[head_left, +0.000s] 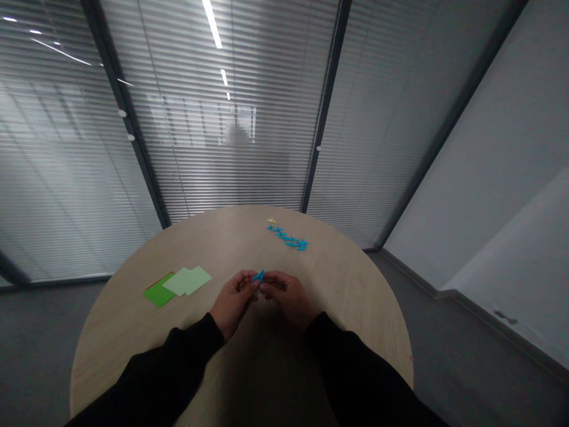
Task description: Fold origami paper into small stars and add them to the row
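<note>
Both my hands meet over the middle of a round wooden table (133,332). My left hand (232,299) and my right hand (288,296) each pinch a small folded piece of blue paper (259,275) between their fingertips, fingers closed on it. Black sleeves cover both arms. Farther back on the table lies a row of several small blue folded paper pieces (288,238), with a small yellow folded piece (271,221) at its far end.
To the left of my hands lie pale green paper sheets (189,279) overlapping a bright green sheet (158,293), with an orange edge under it. Glass walls with blinds stand behind the table. Grey floor surrounds it.
</note>
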`<state>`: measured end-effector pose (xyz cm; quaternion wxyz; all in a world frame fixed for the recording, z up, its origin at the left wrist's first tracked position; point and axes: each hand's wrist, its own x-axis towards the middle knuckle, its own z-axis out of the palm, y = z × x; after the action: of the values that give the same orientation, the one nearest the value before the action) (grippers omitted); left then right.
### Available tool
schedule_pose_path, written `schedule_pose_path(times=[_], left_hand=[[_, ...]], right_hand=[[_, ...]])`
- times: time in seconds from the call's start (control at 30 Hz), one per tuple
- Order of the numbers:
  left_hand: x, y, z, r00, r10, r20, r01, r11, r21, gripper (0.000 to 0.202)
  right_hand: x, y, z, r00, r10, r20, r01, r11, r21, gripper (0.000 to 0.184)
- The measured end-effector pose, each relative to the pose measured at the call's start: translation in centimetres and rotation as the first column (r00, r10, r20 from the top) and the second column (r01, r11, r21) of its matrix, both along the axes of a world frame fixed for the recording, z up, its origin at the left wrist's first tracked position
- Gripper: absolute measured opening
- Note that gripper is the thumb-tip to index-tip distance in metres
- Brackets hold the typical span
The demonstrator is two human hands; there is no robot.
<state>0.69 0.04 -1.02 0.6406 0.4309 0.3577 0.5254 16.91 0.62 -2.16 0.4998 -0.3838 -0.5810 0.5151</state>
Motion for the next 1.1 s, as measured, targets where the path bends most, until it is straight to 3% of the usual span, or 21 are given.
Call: schedule_pose_path(times=[0.1,0.3,0.43,0.7,0.9,1.1], left_hand=[[-0.2,-0.1,0.4,0.998,-0.008,-0.063,0.010,0.999,0.030,0.042],[-0.8,-0.2,1.5,0.970,-0.002,-0.242,0.024,0.996,0.086,0.039],[-0.8,-0.1,1.1,0.979,0.036,-0.199,-0.018,0.996,0.091,0.037],[-0.5,-0.4,0.9,0.987,0.041,-0.152,-0.033,0.998,0.054,0.035],[-0.6,-0.5,1.6,0.966,0.101,-0.239,-0.065,0.987,0.150,0.030],[-0.8,-0.4,1.6,0.945,0.107,-0.310,-0.061,0.986,0.154,0.023]], right_hand=[[0.0,0.2,-0.2,0.999,-0.019,-0.026,0.019,1.000,0.010,0.034],[0.5,0.0,0.7,0.997,-0.020,0.079,0.014,0.997,0.070,0.032],[0.3,0.0,0.6,0.996,0.021,0.087,-0.028,0.996,0.083,0.032],[-0.2,0.0,0.5,0.999,-0.039,0.035,0.037,0.997,0.072,0.029],[0.0,-0.2,0.9,0.999,-0.032,0.031,0.030,0.998,0.048,0.024],[0.2,-0.2,1.2,0.998,-0.019,0.065,0.016,0.999,0.048,0.026]])
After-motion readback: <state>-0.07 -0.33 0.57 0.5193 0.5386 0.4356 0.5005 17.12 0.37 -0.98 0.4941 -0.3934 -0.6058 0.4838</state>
